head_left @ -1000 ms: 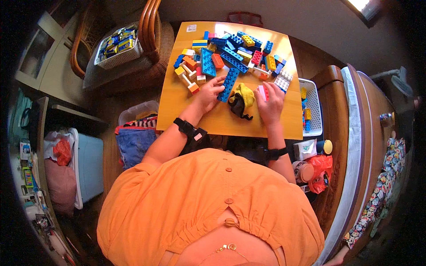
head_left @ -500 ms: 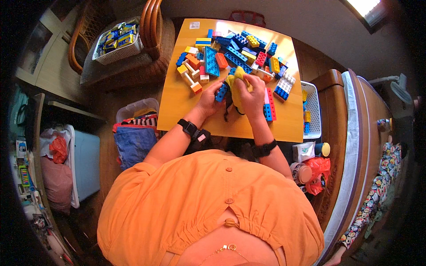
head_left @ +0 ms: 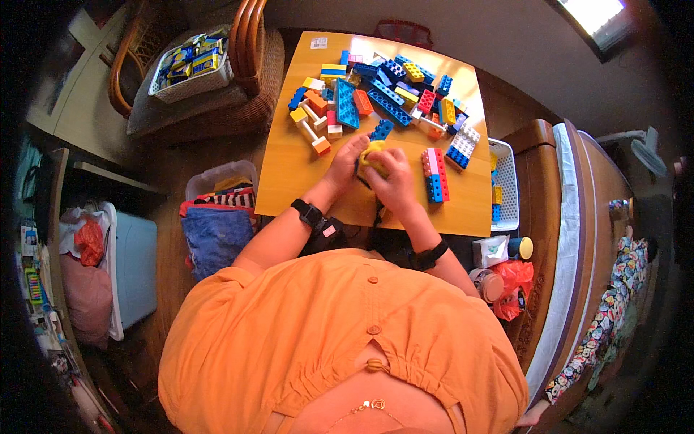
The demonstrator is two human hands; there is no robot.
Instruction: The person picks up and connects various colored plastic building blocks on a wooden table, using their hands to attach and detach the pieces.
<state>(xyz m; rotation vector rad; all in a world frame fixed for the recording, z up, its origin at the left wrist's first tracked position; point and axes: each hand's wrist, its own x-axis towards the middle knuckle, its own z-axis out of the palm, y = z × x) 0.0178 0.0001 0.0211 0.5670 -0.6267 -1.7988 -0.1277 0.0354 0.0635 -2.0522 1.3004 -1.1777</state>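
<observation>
Table [head_left: 289, 177]: wooden, the reference for all places below.
Blue block [head_left: 382, 130]: over the table's middle, far end bare, the rest behind hands and cloth; lifted or resting, cannot tell.
Left hand [head_left: 345, 163]: at the block's near left side; fingers curled in and seemingly gripping it, tips hidden.
Right hand [head_left: 394, 178]: fingers bunched, pinching a yellow cloth [head_left: 372, 149] against the block.
Joined red, pink and blue bricks [head_left: 437, 175]: on the table's right half, apart from both hands.
Heap of loose bricks [head_left: 390, 105]: across the table's far half.
Handling, as judged: a firm left grip suits the rubbing; cloth best pressed between the studs, the block turned face by face, its far end away from the heap.
</observation>
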